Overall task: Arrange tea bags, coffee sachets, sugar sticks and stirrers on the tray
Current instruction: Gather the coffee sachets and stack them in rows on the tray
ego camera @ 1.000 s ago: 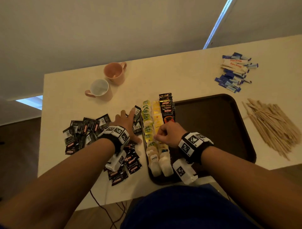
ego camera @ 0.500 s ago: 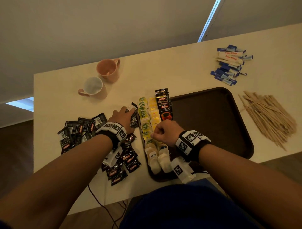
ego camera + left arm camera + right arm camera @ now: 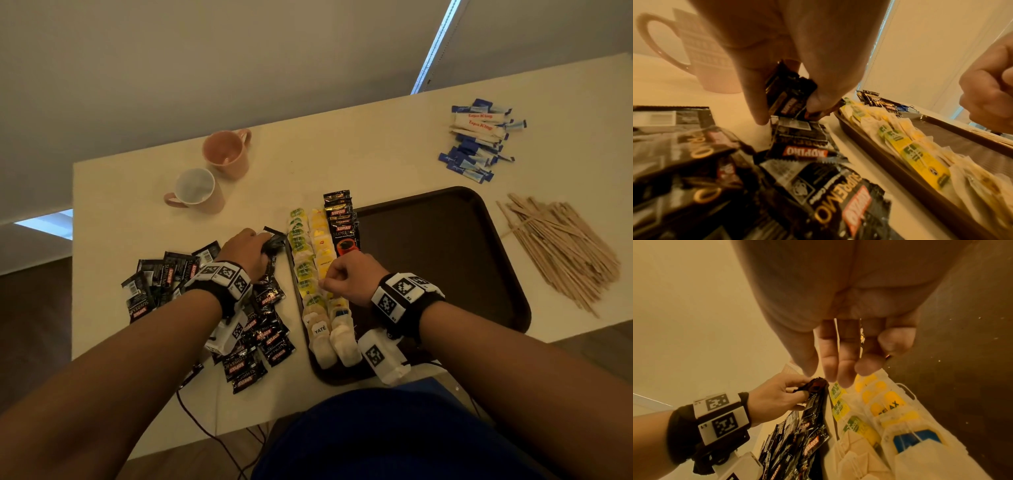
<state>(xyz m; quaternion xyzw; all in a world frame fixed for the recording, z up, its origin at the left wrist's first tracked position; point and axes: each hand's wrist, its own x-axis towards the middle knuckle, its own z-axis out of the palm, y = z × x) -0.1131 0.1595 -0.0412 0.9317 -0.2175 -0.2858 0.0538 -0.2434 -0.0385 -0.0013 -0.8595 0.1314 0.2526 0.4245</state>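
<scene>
Tray [image 3: 479, 219] with tea bags [image 3: 317, 260], left hand [image 3: 245, 251] gripping coffee sachets [image 3: 789, 95], right hand [image 3: 346, 277] curled, empty

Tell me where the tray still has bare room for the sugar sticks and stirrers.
The tray is bare right of the coffee sachet row, out to its right rim. Its left edge is crowded with tea bags, and the right hand hovers there.
</scene>
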